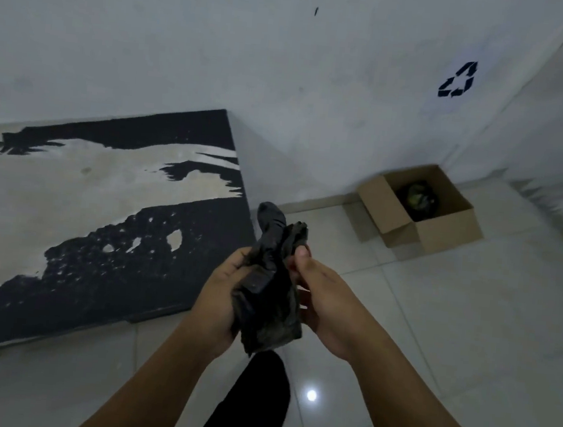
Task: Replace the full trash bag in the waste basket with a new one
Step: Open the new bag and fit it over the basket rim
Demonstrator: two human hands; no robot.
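A crumpled, folded black trash bag [268, 281] is held up in front of me, between both hands. My left hand [218, 296] cups it from the left side and underneath. My right hand [320, 296] pinches its upper right edge with thumb and fingers. An open cardboard box [443, 229] stands on the floor in the far right corner by the wall. Inside it lies a dark tied bag [417, 197] with something greenish showing through.
A worn black and beige slab [101, 213] lies on the floor at left, against the wall. A recycling symbol [458, 80] is on the wall above the box. My dark trouser leg [255, 403] shows below my hands. Pale floor tiles [451, 333] stretch to the right.
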